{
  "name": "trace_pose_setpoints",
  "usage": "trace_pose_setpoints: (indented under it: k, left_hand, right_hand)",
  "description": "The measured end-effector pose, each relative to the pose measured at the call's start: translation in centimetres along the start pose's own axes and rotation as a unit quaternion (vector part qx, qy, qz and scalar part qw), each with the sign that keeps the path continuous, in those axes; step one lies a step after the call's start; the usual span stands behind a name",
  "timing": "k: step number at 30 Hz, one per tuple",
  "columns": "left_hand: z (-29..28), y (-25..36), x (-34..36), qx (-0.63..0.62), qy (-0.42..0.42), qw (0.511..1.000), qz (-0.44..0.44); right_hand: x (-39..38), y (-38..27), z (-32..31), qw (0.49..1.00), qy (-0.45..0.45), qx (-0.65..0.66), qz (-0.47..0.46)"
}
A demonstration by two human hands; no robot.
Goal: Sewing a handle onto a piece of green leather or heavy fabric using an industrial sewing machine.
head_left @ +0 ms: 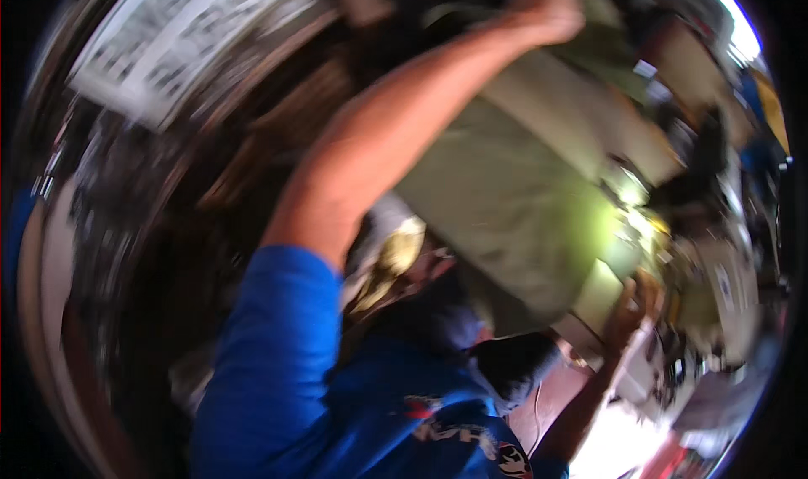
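Note:
A wide piece of olive-green cloth [497, 201] spreads across the middle, in front of my body. My left arm reaches far up and across, and my left hand [547, 12] is closed in a fist at the top, against more olive-green cloth [602, 41]. At the right, my right hand [635, 306] is low beside the cloth's lit edge, its fingers bent and smeared by motion; whether they grip anything is unclear. Just above it a bright lamp [631, 193] shines at the end of a long beige body [581, 109], which looks like a sewing machine.
A white panel with dark print [185, 41] is at the upper left. Dark, blurred clutter and a brown wooden piece [278, 125] lie left of my arm. Blurred objects crowd the right rim, and a yellowish item [391, 256] shows below my left arm.

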State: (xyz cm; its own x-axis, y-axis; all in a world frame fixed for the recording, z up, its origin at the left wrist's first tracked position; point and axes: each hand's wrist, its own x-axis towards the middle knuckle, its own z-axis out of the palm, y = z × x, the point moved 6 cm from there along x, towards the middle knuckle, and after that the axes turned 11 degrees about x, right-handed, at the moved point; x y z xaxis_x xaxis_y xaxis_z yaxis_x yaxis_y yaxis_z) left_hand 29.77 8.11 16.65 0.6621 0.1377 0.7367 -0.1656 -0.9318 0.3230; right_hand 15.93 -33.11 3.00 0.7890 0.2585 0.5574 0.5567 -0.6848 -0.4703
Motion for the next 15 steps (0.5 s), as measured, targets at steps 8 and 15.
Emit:
trace_pose_setpoints:
  k: [8, 15]
  left_hand:
    - [-2.1, 8.6, -12.2, 0.109, -0.17, 0.966, 0.16]
    - [0.0, 10.1, -19.1, 0.092, -0.136, 0.969, 0.184]
  right_hand:
    - [4.4, -1.7, 2.4, 0.995, 0.052, 0.054, 0.066]
    - [3.7, -3.5, 2.9, 0.988, -0.07, -0.099, 0.095]
